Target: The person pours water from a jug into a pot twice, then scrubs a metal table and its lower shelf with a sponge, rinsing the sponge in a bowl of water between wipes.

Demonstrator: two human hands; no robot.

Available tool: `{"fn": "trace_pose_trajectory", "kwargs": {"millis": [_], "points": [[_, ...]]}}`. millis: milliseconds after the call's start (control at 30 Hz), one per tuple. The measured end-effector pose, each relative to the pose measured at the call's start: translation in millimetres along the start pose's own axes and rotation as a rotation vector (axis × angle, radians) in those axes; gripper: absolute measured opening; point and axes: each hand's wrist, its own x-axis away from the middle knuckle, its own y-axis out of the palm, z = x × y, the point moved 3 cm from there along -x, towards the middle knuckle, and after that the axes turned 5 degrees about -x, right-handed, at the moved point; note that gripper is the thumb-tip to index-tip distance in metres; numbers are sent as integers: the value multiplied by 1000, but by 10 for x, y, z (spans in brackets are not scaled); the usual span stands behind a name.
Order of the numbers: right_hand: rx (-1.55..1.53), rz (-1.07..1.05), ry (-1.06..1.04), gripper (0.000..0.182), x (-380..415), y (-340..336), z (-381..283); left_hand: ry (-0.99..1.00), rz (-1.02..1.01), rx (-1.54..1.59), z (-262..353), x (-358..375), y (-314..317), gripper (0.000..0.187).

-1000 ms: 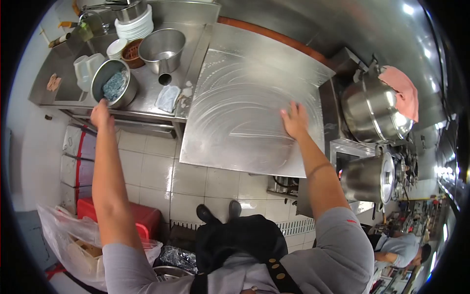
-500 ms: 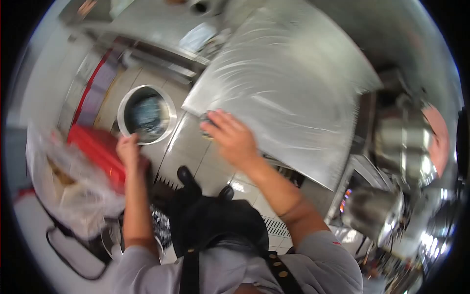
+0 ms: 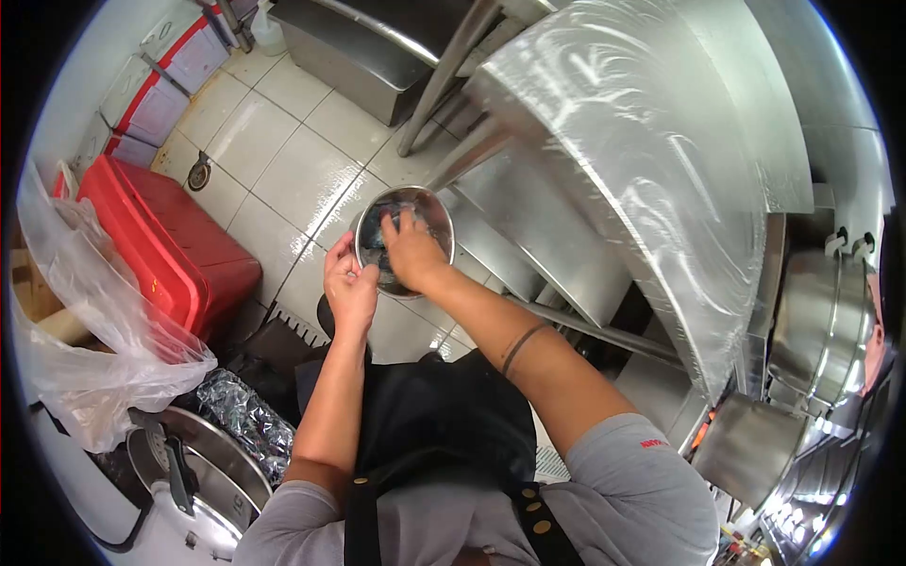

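Observation:
My left hand [image 3: 351, 294] grips the near left side of a round metal pot [image 3: 445, 222], held above the tiled floor. Inside the pot lies liquid with a bluish-dark look. My right hand [image 3: 415, 253] reaches over the rim into the pot, its fingers bent downward against something dark. What they hold there I cannot make out, since the fingertips are partly hidden. To the right of both hands is a slanting steel worktop [image 3: 651, 160], streaked with white suds.
A red bin [image 3: 160, 245] stands left, beside a clear plastic bag [image 3: 123, 349]. Near my left elbow are a foil-wrapped bundle [image 3: 245, 424] and a large steel pan [image 3: 236, 472]. Pots [image 3: 750, 448] sit on the stove at right, with a flame showing. The floor tiles [image 3: 250, 141] look wet.
The pot has come right and closer to my body in my left hand. My right hand, earlier at the worktop's edge holding a small dark pad, has moved left into the pot.

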Motion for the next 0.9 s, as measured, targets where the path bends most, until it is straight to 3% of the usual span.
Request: {"fn": "trace_pose_trajectory", "kwargs": {"millis": [67, 133, 200, 233, 300, 333, 400, 533, 633, 667, 700, 733, 800, 867, 900], "points": [[-168, -274, 112, 42, -152, -51, 152, -12, -47, -132, -122, -93, -45, 20], [-128, -292, 123, 16, -302, -391, 118, -46, -38, -17, -286, -165, -63, 20], [-200, -26, -42, 16, -349, -496, 87, -7, -70, -8, -533, -261, -82, 18], [-188, -9, -40, 16, -369, -358, 117, 10, -78, 2, -606, -303, -88, 18], [-40, -100, -318, 30, -446, 29, 145, -80, -115, 30, -717, -457, -81, 16], [-57, -124, -311, 31, -357, 131, 122, -154, -151, 86, -634, -496, -94, 15], [-66, -167, -327, 31, -306, 280, 109, -19, -156, 42, -692, -594, -114, 15], [-166, -134, -311, 33, -382, 359, 148, 6, -188, 12, -753, -730, -124, 15], [-744, 208, -155, 46, -357, -147, 304, -35, -206, 60, -769, -751, -115, 14], [-936, 152, 19, 46, -299, -396, 394, -47, -208, 77, -767, -741, -111, 14], [-996, 354, -97, 43, -282, -490, 590, -48, -210, 82, -792, -748, -107, 14], [-1201, 391, -75, 40, -231, -567, 804, -40, -209, 85, -762, -748, -111, 14], [-1151, 444, 44, 42, -114, -691, 1252, -117, -242, 116, -678, -713, -121, 14], [-1482, 386, 203, 44, -47, -728, 1621, -197, -282, 138, -660, -664, -111, 14], [-1433, 457, 254, 45, -57, -676, 1868, -146, -259, 159, -653, -665, -100, 13]]}}
